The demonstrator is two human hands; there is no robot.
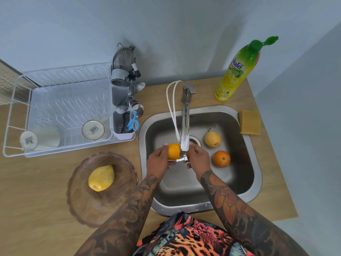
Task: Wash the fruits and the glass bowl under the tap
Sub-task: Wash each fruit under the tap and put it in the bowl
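Both hands hold an orange fruit under the tap's spout, over the steel sink. My left hand grips its left side and my right hand its right side; the spout hides part of the fruit. A pale yellow pear and a second orange lie in the basin to the right. On the counter left of the sink stands the brownish glass bowl with a yellow mango in it.
A white dish rack with two upturned cups and a cutlery holder with utensils and blue scissors sits at the back left. A dish soap bottle and a yellow sponge stand right of the tap.
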